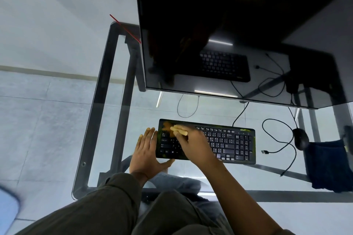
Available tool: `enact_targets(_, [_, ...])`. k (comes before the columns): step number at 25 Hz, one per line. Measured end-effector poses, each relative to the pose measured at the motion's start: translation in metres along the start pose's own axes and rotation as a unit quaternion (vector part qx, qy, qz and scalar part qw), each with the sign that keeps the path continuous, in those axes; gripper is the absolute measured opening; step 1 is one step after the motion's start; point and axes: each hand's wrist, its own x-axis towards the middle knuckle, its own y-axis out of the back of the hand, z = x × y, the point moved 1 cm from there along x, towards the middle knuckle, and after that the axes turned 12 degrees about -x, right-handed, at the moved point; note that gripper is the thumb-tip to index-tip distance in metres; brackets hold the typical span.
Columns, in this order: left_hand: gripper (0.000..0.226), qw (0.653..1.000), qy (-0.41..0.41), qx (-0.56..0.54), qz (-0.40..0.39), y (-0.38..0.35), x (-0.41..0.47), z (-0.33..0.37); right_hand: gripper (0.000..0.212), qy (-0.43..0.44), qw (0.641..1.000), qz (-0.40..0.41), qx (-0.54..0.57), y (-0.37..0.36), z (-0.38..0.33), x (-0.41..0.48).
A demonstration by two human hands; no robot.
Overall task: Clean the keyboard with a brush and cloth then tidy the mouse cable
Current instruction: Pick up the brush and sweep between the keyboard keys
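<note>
**Keyboard (229, 143) brushed at its left end on the glass desk (238, 177).**
Its left edge is braced by the left hand (148, 150), fingers straight and together. The brush (178, 130) is gripped in the curled fingers of the right hand (194, 147), bristles blurred over the top-left keys. If the bracing were relaxed, the keyboard could be slid across the glass. Dust could be flicked towards the cloth (328, 166), mouse (300, 138) and loose cable (265, 152) further right.

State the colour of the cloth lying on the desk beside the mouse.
The cloth is dark blue, shown best in the head view.
</note>
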Motion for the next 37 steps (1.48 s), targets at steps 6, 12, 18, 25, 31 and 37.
enact_targets(6, [0.112,1.0,-0.003,0.0,0.004,0.0,-0.001,0.001,0.025,0.015,1.0,-0.005,-0.021,0.004,0.003,-0.003])
enact_targets(12, [0.112,1.0,-0.006,0.0,0.004,0.003,0.003,0.0,0.027,-0.034,0.999,0.036,-0.012,0.016,0.026,-0.011])
enact_targets(18, [0.114,1.0,-0.011,0.005,-0.006,0.002,0.001,0.001,0.026,-0.069,0.995,0.075,-0.002,0.016,0.028,-0.022])
enact_targets(25, [0.113,1.0,-0.011,0.004,-0.003,0.0,0.001,-0.001,0.026,-0.07,0.994,0.076,0.02,0.018,0.029,-0.022])
enact_targets(31, [0.113,1.0,-0.009,0.005,-0.004,0.0,0.0,-0.002,0.027,-0.022,0.999,-0.015,0.018,0.012,0.019,-0.023])
enact_targets(37, [0.113,1.0,-0.009,0.001,0.001,-0.001,0.0,-0.002,0.027,-0.007,0.993,-0.118,0.008,0.012,0.024,-0.03])
